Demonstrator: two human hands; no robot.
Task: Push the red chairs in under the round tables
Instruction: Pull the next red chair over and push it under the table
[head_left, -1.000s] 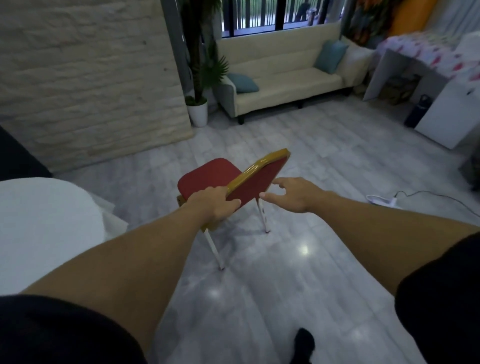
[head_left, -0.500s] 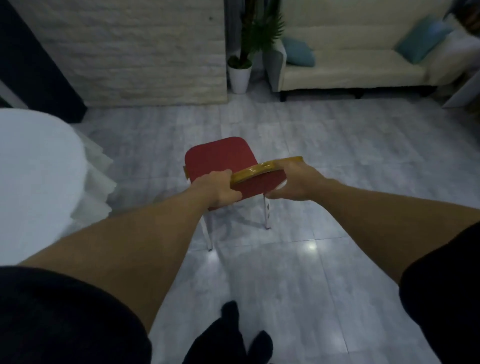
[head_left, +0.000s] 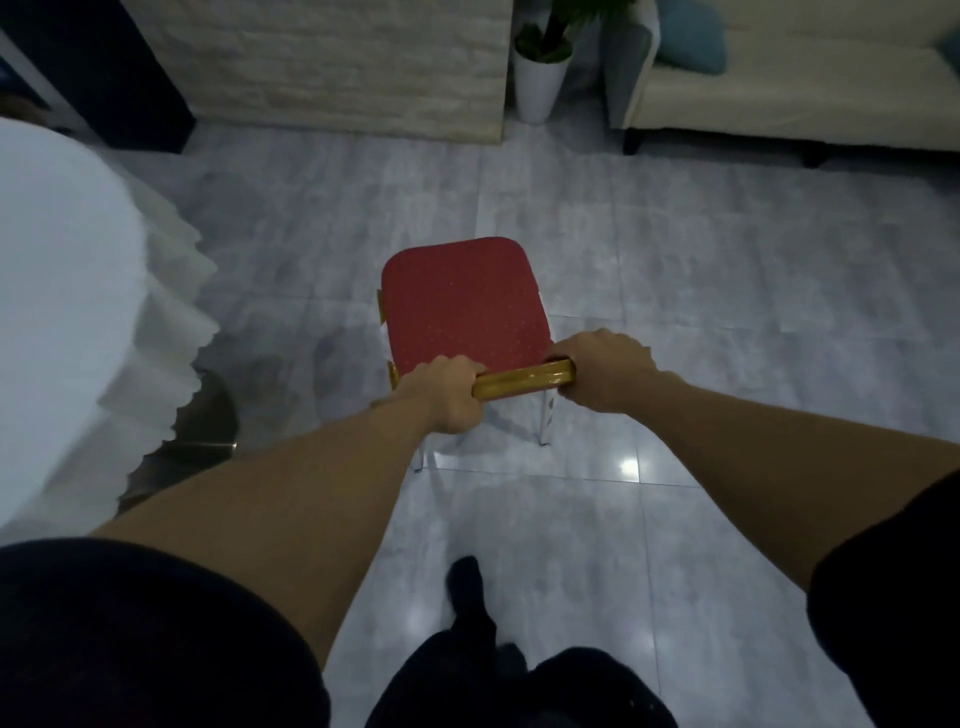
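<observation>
A red chair (head_left: 465, 301) with a gold frame and pale metal legs stands on the grey tiled floor in the middle of the view, seen from above and behind. My left hand (head_left: 441, 392) grips the left end of its gold top rail and my right hand (head_left: 605, 371) grips the right end. A round table (head_left: 57, 291) draped in a white scalloped cloth fills the left side, with a gap of floor between its cloth and the chair. The chair's back panel is hidden under the rail.
A pale brick wall section (head_left: 332, 62) stands ahead. A white plant pot (head_left: 537, 85) sits beside a cream sofa (head_left: 789, 88) at the back right. My dark-socked foot (head_left: 467, 587) is on the floor behind the chair.
My right hand has closed on the chair's top rail, so both hands hold it. The chair has turned upright and square to me, and the table now lies closer on the left.
</observation>
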